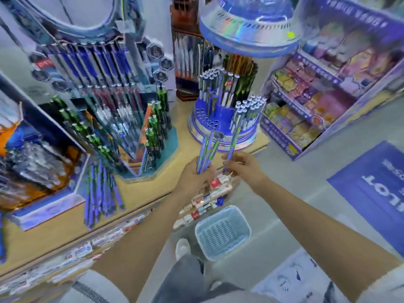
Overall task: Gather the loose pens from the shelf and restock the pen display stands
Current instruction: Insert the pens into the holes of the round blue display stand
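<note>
Head view: left hand (193,174) grips a pen bundle (206,153) (upright), right hand (244,166) pinches one pen (232,145).

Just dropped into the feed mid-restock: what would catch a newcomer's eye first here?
First the two hands at centre: the left hand holds a bunch of blue-green pens, the right hand pinches a single pen pointing toward the round blue stand behind, whose front holes stand empty. Next, a pile of loose pens lies on the shelf at lower left, and a pale basket sits on the floor.
</note>
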`<move>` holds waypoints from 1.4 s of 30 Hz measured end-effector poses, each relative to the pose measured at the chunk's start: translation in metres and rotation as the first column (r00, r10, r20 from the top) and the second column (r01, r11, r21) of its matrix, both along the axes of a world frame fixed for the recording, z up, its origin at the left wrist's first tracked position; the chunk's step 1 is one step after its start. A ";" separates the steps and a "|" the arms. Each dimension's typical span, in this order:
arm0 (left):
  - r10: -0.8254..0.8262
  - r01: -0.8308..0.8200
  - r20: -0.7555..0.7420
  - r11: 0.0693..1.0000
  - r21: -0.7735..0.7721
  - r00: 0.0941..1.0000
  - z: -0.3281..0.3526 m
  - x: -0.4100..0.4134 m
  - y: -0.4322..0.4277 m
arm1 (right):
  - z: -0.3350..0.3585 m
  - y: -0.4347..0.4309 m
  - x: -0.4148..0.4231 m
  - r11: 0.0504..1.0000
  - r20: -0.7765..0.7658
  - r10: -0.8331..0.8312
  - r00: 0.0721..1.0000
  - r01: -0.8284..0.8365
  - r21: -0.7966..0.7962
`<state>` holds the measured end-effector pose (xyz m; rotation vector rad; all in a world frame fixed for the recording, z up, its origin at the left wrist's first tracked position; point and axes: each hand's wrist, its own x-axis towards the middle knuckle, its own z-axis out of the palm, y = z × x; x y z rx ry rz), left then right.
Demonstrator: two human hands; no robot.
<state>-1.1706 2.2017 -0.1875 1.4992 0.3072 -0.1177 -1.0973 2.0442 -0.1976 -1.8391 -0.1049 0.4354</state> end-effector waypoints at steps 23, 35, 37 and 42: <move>0.003 -0.005 -0.071 1.000 -0.017 0.997 -0.009 0.108 0.010 | -0.017 -0.017 0.104 0.962 0.172 -0.039 0.984 0.084 -0.260; 0.015 -0.015 -0.010 1.000 -0.019 1.000 -0.006 0.111 0.003 | -0.015 -0.021 0.096 0.944 0.224 -0.267 0.937 0.302 -0.135; 0.013 -0.013 -0.015 1.000 -0.005 1.000 -0.007 0.111 0.005 | -0.013 -0.012 0.090 0.957 0.219 -0.259 0.941 0.281 -0.073; 0.012 -0.012 0.003 1.000 -0.003 1.000 -0.005 0.111 0.009 | -0.001 0.001 0.102 0.986 0.202 -0.040 0.979 0.072 -0.152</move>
